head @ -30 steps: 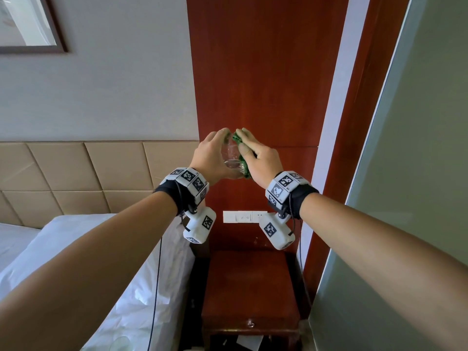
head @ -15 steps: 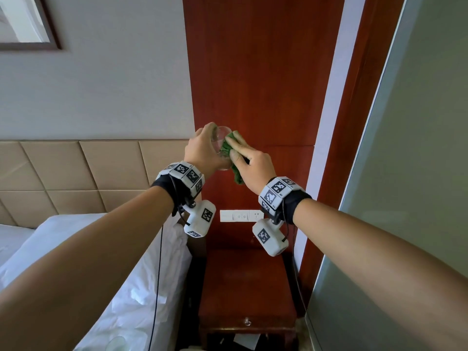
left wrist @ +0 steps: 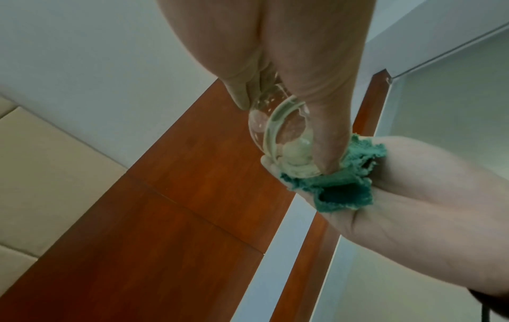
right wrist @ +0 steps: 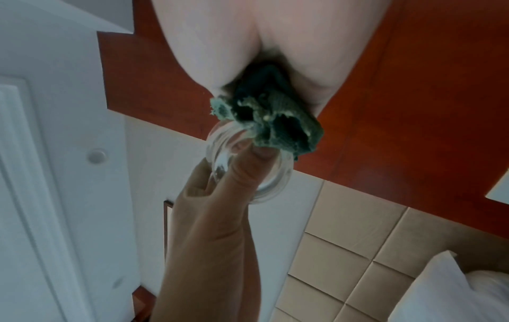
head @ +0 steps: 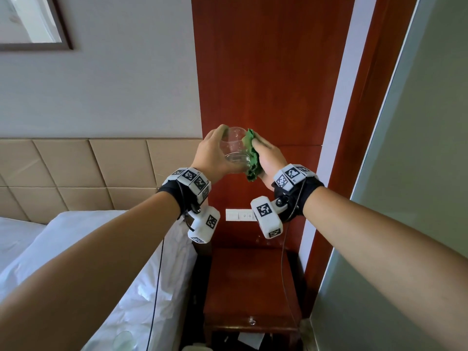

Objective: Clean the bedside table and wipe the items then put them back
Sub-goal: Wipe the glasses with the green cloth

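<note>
On the bed (head: 76, 249) at far left, something round and glassy lies low by the edge, unclear what. Left hand (head: 212, 155) wraps the clear glass (head: 234, 148), held up above the bedside table (head: 248, 282). Right hand (head: 268, 158) clutches green cloth (head: 252, 158) against the glass's side. Table top looks bare, probably wiped; glass mid-wipe, putting back not yet done.

Clear glass (head: 234, 148) held aloft, tilted; green cloth (head: 251, 158) against side.

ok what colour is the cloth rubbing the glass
Green; the cloth shows best in the head view, pressed by the right hand against the glass.
</note>
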`<state>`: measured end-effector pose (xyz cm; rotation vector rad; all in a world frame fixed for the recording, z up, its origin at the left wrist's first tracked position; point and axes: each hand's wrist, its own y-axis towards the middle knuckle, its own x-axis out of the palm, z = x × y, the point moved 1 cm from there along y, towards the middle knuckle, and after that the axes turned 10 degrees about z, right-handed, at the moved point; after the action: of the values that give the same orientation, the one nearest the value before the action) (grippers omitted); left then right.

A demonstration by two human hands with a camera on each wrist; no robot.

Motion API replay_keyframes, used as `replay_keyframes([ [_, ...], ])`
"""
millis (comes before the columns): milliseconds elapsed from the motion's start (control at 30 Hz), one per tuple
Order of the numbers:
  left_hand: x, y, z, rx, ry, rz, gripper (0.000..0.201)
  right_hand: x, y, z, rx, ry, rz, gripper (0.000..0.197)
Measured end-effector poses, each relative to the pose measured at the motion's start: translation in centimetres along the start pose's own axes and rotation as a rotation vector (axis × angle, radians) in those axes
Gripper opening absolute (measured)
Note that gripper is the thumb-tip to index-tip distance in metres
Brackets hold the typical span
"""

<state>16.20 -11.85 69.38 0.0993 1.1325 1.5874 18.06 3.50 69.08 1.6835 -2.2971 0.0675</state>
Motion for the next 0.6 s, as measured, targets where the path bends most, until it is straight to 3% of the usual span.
replay_keyframes([
  [100, 0.3, -0.2, -0.3, -0.022, -0.078, -0.004, 0.112, 0.3, -0.1, 0.1, -0.016, -0.023, 0.016, 0.032],
  [167, 0.4, -0.2, -0.3, -0.012, -0.078, -0.002, 0.114, 0.3, -0.3, -0.2, -0.106, -0.115, 0.03, 0.033],
  [300, 0.5, -0.1, -0.2, 0.021, -0.03, 0.007, 0.113, -0.1, -1.3, -0.6, -0.489, -0.49, -0.016, 0.036],
  [400, 0.6, -0.1, -0.5, 0.028, -0.001, 0.01, 0.111, -0.4, -1.4, 0.3, -0.682, -0.615, -0.088, 0.039],
  [600, 0.9, -0.4, 0.3, 0.048, 0.043, -0.054, 0.119, -0.6, -0.7, -0.9, -0.562, -0.62, -0.005, 0.037],
])
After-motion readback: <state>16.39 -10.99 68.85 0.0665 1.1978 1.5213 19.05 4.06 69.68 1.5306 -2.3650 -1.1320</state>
